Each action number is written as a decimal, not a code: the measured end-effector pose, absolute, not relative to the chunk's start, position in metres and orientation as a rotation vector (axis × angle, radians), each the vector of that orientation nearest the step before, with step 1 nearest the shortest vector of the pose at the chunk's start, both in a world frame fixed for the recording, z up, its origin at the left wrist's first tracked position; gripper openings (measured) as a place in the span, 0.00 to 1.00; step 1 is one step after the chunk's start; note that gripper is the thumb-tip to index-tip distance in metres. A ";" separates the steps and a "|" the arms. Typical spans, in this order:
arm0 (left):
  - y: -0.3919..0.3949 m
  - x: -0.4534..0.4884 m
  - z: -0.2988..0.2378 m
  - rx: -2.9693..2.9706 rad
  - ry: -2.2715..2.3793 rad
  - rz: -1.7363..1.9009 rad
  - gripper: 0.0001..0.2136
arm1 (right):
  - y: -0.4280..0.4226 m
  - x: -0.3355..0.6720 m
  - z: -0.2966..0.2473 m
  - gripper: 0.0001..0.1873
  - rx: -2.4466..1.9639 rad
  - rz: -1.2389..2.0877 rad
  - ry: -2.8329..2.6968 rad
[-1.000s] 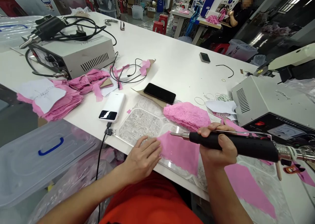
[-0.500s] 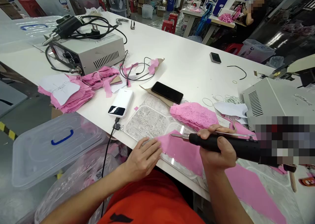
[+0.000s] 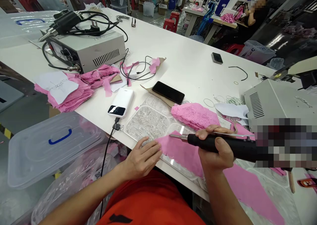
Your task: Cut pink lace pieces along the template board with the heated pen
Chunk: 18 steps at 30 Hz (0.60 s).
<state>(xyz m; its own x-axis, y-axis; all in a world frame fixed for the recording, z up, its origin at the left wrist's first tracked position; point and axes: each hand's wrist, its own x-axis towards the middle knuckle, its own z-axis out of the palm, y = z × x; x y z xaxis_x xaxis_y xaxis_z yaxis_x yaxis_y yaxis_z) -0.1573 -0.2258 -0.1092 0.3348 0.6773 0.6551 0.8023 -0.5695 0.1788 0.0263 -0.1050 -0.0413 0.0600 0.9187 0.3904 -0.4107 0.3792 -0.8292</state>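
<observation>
Since a second ago, the metal tip of the black-handled tool (image 3: 241, 149) has slid left from the upper corner of the pink cloth (image 3: 183, 154) to its left-hand edge, and both hands sit farther left of the phone (image 3: 168, 92). The right hand (image 3: 215, 157) is wrapped firmly around the tool's handle, thumb on its side; the left hand (image 3: 142, 155) lies flat, fingers slightly spread, their ends on the cloth's left corner. The cloth lies on the clear patterned mat (image 3: 147, 122), at the table's near edge. The sewing machine (image 3: 224, 2) at the back appears to read "JUKI". Small lettering on the white power bank (image 3: 122, 103) and handwriting on the left grey box (image 3: 102, 50) are too small to read.
</observation>
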 end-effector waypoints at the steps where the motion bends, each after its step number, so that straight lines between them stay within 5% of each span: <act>1: -0.226 -0.158 -0.109 -2.421 -1.345 -1.057 0.12 | -0.105 0.026 -0.041 0.08 -0.595 1.102 -1.080; 18: -0.229 -0.169 -0.116 -2.446 -1.258 -1.069 0.15 | -0.105 0.026 -0.041 0.07 -0.591 1.114 -1.092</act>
<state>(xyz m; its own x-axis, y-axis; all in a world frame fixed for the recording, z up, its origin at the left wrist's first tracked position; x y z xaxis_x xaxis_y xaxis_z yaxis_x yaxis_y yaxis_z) -0.1686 -0.2294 -0.1160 0.3798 0.6315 0.6760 0.7689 -0.6218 0.1488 0.0256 -0.1052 -0.0411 0.0410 0.9190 0.3920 -0.4103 0.3732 -0.8321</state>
